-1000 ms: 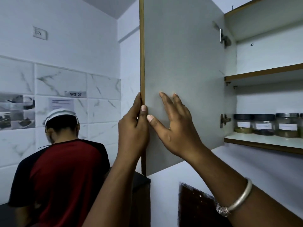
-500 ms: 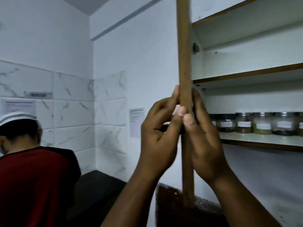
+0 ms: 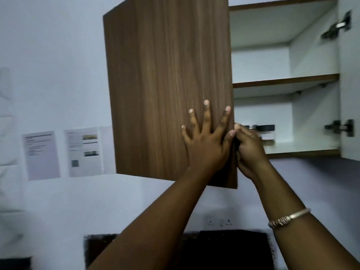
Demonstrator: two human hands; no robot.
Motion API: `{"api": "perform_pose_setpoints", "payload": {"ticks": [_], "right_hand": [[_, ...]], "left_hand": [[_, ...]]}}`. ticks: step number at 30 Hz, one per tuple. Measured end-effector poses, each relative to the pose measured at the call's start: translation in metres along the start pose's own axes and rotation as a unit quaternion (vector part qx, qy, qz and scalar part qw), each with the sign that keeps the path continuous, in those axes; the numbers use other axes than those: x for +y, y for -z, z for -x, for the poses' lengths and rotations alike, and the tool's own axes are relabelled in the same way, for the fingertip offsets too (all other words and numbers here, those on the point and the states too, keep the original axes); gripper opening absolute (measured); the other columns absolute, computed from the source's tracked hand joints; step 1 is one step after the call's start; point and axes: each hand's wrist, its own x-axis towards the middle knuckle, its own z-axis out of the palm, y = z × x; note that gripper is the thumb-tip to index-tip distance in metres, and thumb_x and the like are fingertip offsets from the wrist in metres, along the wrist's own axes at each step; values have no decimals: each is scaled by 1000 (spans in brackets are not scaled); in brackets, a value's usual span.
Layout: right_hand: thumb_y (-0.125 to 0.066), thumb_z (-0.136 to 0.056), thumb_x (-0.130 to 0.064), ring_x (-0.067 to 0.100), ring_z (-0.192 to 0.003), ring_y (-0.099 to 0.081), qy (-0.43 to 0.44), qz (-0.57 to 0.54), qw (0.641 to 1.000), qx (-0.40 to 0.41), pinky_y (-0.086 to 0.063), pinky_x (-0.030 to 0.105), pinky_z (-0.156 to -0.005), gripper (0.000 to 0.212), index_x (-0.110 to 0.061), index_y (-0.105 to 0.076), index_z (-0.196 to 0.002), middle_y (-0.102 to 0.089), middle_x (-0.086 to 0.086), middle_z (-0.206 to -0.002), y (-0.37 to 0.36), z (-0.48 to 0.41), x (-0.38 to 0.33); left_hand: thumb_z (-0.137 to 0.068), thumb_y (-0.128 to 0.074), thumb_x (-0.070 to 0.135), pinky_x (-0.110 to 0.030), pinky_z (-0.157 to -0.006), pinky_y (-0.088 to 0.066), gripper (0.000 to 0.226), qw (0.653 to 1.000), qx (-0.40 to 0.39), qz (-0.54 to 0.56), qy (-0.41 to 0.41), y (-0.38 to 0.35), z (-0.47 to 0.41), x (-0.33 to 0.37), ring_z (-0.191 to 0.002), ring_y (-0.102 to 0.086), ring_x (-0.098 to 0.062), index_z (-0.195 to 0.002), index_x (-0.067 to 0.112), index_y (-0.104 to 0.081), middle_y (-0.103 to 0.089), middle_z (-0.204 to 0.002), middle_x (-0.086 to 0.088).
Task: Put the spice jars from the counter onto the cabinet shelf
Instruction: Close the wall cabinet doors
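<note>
Swung round, the cabinet door (image 3: 165,84) now shows its wood front, where half a second ago only its edge faced the camera. The left hand (image 3: 206,145) presses flat on it, fingers spread wide; the right hand (image 3: 247,151) curls round its free edge. Spice jars (image 3: 267,133) stand on the lower shelf (image 3: 302,150), so closing up seems the step in hand. Next, the right fingers must slip clear before the door shuts.

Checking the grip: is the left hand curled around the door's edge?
No, the left hand lies flat, fingers spread, on the door's wooden front.
</note>
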Motion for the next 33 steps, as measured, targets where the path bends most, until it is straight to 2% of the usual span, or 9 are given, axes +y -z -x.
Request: {"api": "perform_pose_setpoints", "payload": {"ticks": [4, 7, 9, 12, 14, 18, 23, 29, 33], "right_hand": [[-50, -106, -25, 29, -107, -73, 4, 109, 986, 126, -60, 51, -93, 27, -21, -76, -104, -78, 5, -106, 19, -37, 15], [-52, -105, -20, 20, -112, -69, 67, 198, 959, 193, -59, 40, -95, 25, -21, -73, -118, -74, -2, -117, 22, -60, 28], [-50, -106, -18, 16, -118, -65, 103, 246, 941, 210, -56, 32, -99, 29, -21, -70, -127, -71, -2, -128, 21, -73, 37], [-52, -106, -23, 16, -119, -64, 127, 294, 925, 205, -53, 31, -103, 33, -19, -66, -135, -70, 0, -132, 20, -87, 54], [-53, -105, -21, 17, -124, -63, 117, 297, 927, 197, -51, 34, -107, 35, -19, -63, -139, -67, -1, -136, 24, -96, 63], [-53, -105, -15, 18, -133, -57, 89, 283, 937, 184, -47, 37, -113, 38, -18, -58, -143, -62, -2, -143, 35, -115, 74], [-53, -104, -12, 19, -132, -58, 80, 294, 935, 179, -48, 39, -113, 38, -17, -60, -142, -63, -1, -142, 39, -133, 83], [-54, -104, -12, 19, -131, -59, 77, 287, 937, 186, -48, 35, -111, 37, -18, -61, -140, -65, -2, -140, 42, -146, 92], [-53, -104, -12, 20, -133, -58, 73, 293, 937, 177, -48, 40, -112, 38, -18, -59, -142, -63, -2, -142, 45, -146, 92]], "left_hand": [[-102, -15, 64, -73, -115, -12, 62, 999, -23, -33, 18, -50, -18, -3, -157, 3, -43, -160, 47, -5, 6, -173, -4], [-103, -24, 61, -74, -115, -10, 63, 999, -24, -37, 21, -74, -26, -8, -157, 4, -44, -160, 46, -4, 7, -173, -4], [-100, -34, 63, -74, -116, -4, 71, 998, -31, -42, 20, -87, -31, -13, -156, 9, -45, -160, 46, 0, 11, -173, -5], [-84, -52, 71, -72, -113, 8, 99, 997, -61, -51, 10, -102, -35, -20, -153, 20, -47, -160, 44, 6, 20, -171, -6], [-80, -56, 71, -72, -113, 10, 107, 995, -77, -57, 6, -110, -39, -25, -152, 25, -47, -160, 43, 8, 24, -170, -6], [-87, -55, 66, -74, -114, 11, 102, 993, -104, -55, -1, -124, -45, -33, -149, 33, -45, -159, 43, 13, 32, -167, -5], [-93, -46, 64, -71, -114, 16, 93, 991, -122, -60, -5, -134, -50, -40, -147, 37, -44, -159, 41, 15, 36, -165, -4], [-91, -53, 62, -72, -114, 15, 101, 991, -126, -55, -5, -146, -54, -45, -145, 41, -43, -157, 42, 20, 41, -162, -4], [-92, -49, 62, -71, -114, 16, 97, 991, -125, -45, -1, -146, -52, -45, -145, 41, -43, -157, 42, 20, 41, -163, -4]]}}
